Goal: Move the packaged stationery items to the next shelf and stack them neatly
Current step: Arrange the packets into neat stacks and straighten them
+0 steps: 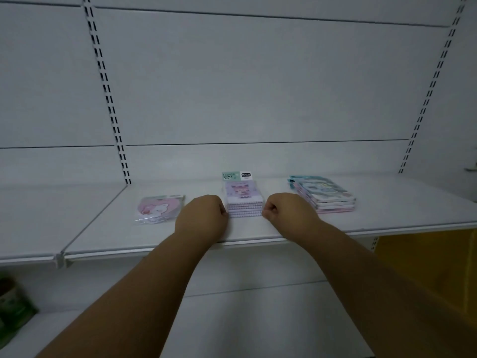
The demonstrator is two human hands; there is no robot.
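Note:
A stack of purple packaged notebooks (244, 200) with a green header card lies in the middle of the white shelf (392, 202). My left hand (201, 215) is curled into a fist with its knuckles against the stack's left side. My right hand (286, 209), also a fist, touches the stack's lower right corner. Neither hand visibly wraps around the stack. A pink packaged item (158, 208) lies flat to the left of my left hand. A second stack of blue and pink packaged items (325, 195) sits to the right, slightly fanned.
A seam (98, 218) joins this shelf to the neighbouring shelf on the left. Slotted uprights (111, 99) run up the white back panel. A lower shelf holds green packets (13, 306) at far left. A yellow surface (426, 257) shows below right.

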